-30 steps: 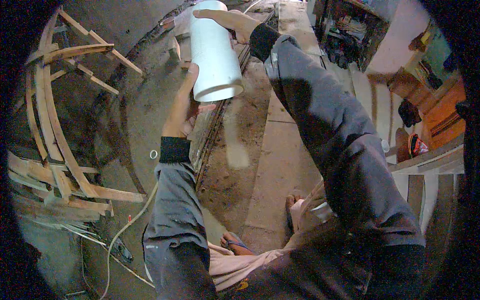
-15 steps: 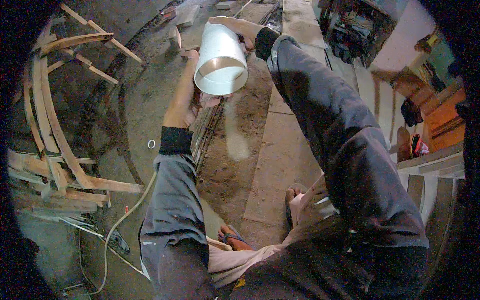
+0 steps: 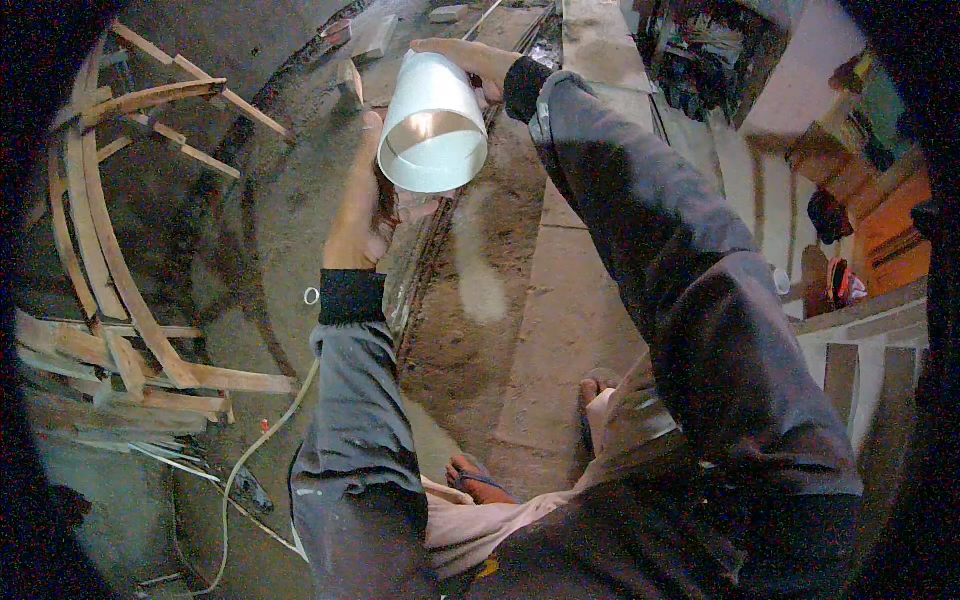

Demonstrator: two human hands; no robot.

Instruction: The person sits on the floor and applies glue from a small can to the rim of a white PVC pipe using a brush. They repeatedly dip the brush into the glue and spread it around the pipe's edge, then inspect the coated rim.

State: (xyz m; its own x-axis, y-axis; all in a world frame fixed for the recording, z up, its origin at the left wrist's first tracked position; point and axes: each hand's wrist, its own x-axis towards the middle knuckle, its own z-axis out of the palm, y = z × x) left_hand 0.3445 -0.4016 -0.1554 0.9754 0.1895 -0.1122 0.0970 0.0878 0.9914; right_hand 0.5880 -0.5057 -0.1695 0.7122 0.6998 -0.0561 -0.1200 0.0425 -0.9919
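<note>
A white cylinder [image 3: 432,95], smooth-walled and with a round open mouth toward me, is held up at the upper middle. Whether its far end is closed I cannot tell. My left hand [image 3: 366,195] cups it from the left, the thumb along its side and the fingers curled beneath the mouth. From the right my right hand [image 3: 462,56] wraps over the far end, its fingers partly hidden behind the cylinder.
A frame of curved wooden pieces [image 3: 130,290] stands at the left. A pale hose [image 3: 240,470] runs over the floor beside a small white ring [image 3: 311,296]. Long thin rods [image 3: 430,255] lie below my hands. Stone slabs [image 3: 545,330] extend on the right; dark clutter [image 3: 700,60] lies beyond.
The cylinder has shifted slightly left with both hands on it. Its mouth now faces me more squarely, so more of the inside shows.
</note>
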